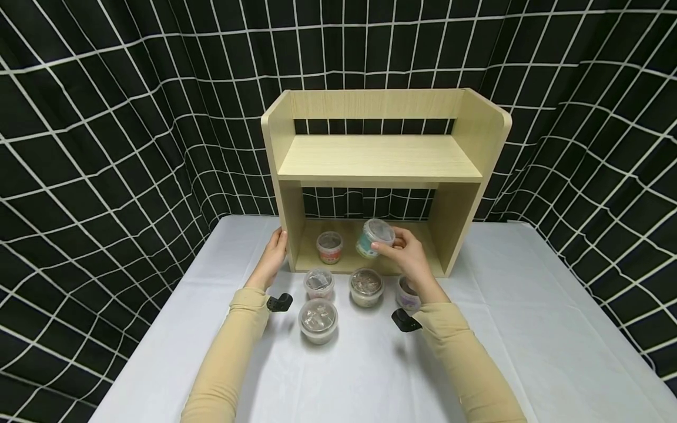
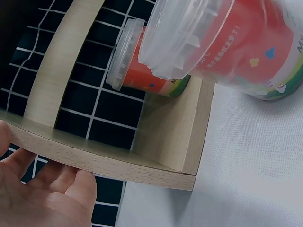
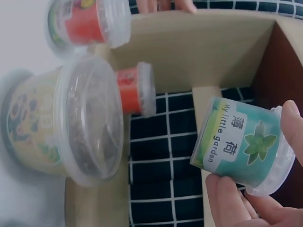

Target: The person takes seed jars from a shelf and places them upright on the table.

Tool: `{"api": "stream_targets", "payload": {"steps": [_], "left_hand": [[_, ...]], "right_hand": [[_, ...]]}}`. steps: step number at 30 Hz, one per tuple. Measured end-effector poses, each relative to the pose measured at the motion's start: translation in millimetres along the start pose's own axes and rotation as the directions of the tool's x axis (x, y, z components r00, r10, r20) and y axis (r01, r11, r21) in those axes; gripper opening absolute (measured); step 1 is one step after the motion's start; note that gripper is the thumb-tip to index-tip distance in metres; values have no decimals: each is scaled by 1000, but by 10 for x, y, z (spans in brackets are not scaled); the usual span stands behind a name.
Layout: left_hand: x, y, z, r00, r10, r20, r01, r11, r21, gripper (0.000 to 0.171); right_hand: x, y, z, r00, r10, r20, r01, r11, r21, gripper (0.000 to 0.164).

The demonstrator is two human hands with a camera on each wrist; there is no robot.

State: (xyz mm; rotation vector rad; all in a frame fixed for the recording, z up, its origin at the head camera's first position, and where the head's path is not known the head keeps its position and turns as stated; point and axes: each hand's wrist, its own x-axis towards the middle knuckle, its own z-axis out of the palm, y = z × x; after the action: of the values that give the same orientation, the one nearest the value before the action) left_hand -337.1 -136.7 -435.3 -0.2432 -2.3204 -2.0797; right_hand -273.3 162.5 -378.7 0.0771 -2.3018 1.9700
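My right hand point(image 1: 409, 252) holds a small teal tub point(image 3: 241, 142) with a clear lid and a green leaf picture, tilted, at the front of the shelf's lower compartment. Thumb and fingers pinch it around the lid end. The left hand point(image 1: 272, 255) grips the front edge of the left side panel of the wooden shelf point(image 1: 381, 158), fingers along its outer face. Inside the lower compartment, at the left, a red-labelled tub point(image 1: 330, 248) stands upright. A second tub with a red label point(image 2: 251, 47) looms close in the left wrist view, on the cloth before the shelf.
On the white-clothed table point(image 1: 365, 376), in front of the shelf, stand a yellowish tub point(image 1: 366, 288), a clear-lidded tub point(image 1: 318, 321) nearest me, and a purple tub point(image 1: 407, 294) partly behind my right wrist. Black grid-patterned cloth point(image 1: 106, 147) hangs behind and on both sides.
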Motion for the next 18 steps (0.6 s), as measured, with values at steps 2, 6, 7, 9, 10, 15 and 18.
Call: {"api": "stream_targets", "payload": {"steps": [2, 6, 7, 9, 10, 15, 18], "left_hand": [[-1, 7, 2, 1000, -2, -4, 2, 1000, -1, 55], [-7, 9, 2, 1000, -12, -1, 12, 1000, 0, 55], [-8, 10, 4, 1000, -16, -1, 16, 1000, 5, 55], [-11, 14, 4, 1000, -21, -2, 21, 1000, 11, 56], [-12, 16, 4, 1000, -21, -2, 21, 1000, 12, 56], [-8, 25, 6, 1000, -19, -9, 19, 1000, 6, 56], [-6, 25, 6, 1000, -13, -5, 13, 1000, 4, 57]], "right_hand": [[-29, -21, 5, 1000, -11, 16, 10, 1000, 10, 68], [-98, -17, 13, 999, -44, 29, 44, 999, -1, 69], [-119, -16, 13, 998, -53, 30, 53, 998, -15, 70], [-159, -18, 11, 997, -72, 32, 73, 996, -42, 70], [-178, -24, 9, 996, -83, 34, 85, 995, -49, 71], [-241, -45, -24, 992, -122, 32, 123, 991, -48, 70], [-279, -53, -49, 992, -121, 39, 122, 991, -48, 69]]}}
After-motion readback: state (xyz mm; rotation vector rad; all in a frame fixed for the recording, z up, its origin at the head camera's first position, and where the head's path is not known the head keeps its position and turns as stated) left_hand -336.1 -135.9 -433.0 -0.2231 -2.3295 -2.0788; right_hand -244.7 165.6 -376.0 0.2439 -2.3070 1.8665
